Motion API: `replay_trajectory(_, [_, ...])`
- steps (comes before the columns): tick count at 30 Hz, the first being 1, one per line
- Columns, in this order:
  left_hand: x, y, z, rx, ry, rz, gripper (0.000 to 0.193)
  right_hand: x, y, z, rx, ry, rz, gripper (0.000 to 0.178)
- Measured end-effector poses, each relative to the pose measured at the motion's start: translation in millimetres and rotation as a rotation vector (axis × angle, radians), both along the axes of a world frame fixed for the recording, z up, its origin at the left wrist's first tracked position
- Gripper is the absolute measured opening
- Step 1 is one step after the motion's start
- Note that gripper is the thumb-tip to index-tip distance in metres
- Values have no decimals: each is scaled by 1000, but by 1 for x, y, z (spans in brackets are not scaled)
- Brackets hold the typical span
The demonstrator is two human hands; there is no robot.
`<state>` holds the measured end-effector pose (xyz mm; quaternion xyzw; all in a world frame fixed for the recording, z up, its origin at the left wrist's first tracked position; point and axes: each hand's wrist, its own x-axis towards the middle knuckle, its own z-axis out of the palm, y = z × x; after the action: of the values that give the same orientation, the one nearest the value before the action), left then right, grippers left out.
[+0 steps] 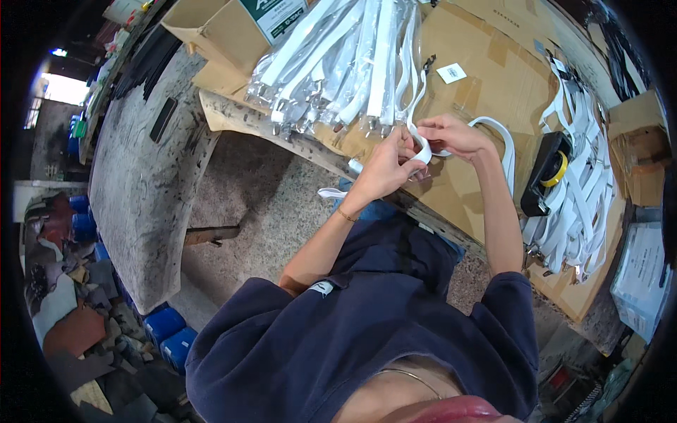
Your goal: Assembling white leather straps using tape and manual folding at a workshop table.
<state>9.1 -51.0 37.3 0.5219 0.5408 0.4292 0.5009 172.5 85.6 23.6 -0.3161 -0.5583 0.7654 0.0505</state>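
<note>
A white strap (422, 151) runs in a loop between my two hands, over the cardboard-covered table. My left hand (386, 163) is closed round it, with thumb and fingers pinching the band. Just to the right, my right hand (455, 137) also grips the strap with bent fingertips, which are partly hidden. One length curves over the cardboard beyond my right wrist, and another goes up toward a dark metal clip. A folded strap end hangs past the table's front edge, left of my left hand. Beyond my hands lie several white straps with metal clips in clear plastic bags (338, 63).
To the right, a black tape dispenser (543, 173) with a yellow core rests against a heap of loose white straps (582, 190). A small white card (451, 72) lies on the cardboard (486, 56). An open carton (211, 32) stands far left; a worn grey table (134, 183) extends nearer.
</note>
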Motion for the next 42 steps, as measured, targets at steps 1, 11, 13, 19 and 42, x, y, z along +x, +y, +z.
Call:
replay_trajectory(1, [-3,0,1,2,-4,3,29,-2,-8,8,-71,140,-92,27])
replay_trajectory(11, [-1,20,13,28,83,117,33,0,-20,31,510,106,-298,19])
replay_trajectory(13, [-1,24,18,45,86,131,33,5,-24,41,495,27,-320,17])
replay_trajectory(19, [3,35,32,95,167,149,34,6,-21,60,769,-10,-247,25])
replay_trajectory(42, [-11,82,130,281,-189,90,20,105,-97,102,502,-61,-445,14])
